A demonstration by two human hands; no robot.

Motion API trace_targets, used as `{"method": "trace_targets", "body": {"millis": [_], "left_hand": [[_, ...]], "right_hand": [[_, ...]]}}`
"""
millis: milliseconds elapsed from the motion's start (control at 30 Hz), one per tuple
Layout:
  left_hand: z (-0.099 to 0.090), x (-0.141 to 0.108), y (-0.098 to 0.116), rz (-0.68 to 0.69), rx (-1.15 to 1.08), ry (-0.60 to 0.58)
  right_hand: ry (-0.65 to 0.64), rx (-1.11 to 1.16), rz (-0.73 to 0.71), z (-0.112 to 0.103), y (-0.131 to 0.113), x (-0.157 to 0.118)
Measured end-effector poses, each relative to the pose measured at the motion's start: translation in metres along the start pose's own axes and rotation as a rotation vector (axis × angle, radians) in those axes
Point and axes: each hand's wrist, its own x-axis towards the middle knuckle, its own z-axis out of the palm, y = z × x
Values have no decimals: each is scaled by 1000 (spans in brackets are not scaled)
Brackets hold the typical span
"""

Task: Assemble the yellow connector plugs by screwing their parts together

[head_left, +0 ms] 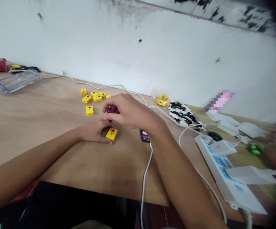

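My right hand [128, 111] pinches a small dark purple bead [109, 110] with a red tip between its fingertips. Below it, a thin pin rises from a yellow plastic block [111, 134] with a red dot. My left hand [93, 131] lies on the wooden table [57, 105], its fingers against the block's left side. I cannot tell whether they grip it. Further back are several similar yellow blocks [92, 98], and one more yellow block [89, 110] sits alone nearer the hands.
A phone [144, 135] with a white cable lies right of my hands. Further right are a heap of yellow parts [163, 100], black-and-white parts [182, 114], a mouse [215, 136] and a white power strip [223, 168]. A clear plastic container [16, 82] stands back left against the wall.
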Motion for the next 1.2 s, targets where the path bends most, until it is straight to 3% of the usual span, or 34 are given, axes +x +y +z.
{"method": "trace_targets", "body": {"millis": [233,600,767,1033,1200], "left_hand": [[1,0,-1,-25,13,20],[-6,-4,4,41,-81,70],[-12,-3,8,134,-133,105],[-8,-2,4,149,-254,23],[-5,-1,3,195,-263,93]], "right_hand": [[-134,82,-69,-8,-6,-3],[-74,11,-32,-7,3,-5],[-33,61,-23,-11,3,-5],[-117,101,-92,-15,-3,-8],[-157,68,-80,-9,6,-5]]}}
